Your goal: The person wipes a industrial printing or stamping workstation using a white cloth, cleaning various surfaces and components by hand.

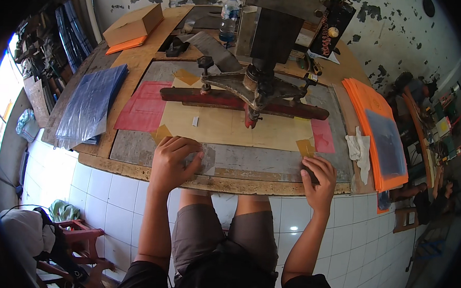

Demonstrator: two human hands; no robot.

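Observation:
A pale yellow sheet [215, 127] lies on the grey metal bed [250, 168] of a press, with pink sheets [144, 105] at its ends and a small white piece [195, 121] on top. Across it stands the press head [254, 95], a dark column with a long red-edged bar. My left hand [175, 159] rests at the bed's front, fingers bent and thumb apart, beside an amber tab [162, 133]. My right hand [320, 181] is at the front right, fingers loosely curved and thumb apart, its fingertips close to another amber tab [305, 147]. I see nothing held in either hand.
Clear bluish plastic sheets [89, 105] are stacked at left, near a cardboard box [134, 24]. On the right lie orange folders [358, 101], a clear plastic sheet [387, 144] and a white cloth [359, 151]. Behind stands a water bottle [229, 19]. Another person [436, 199] sits far right.

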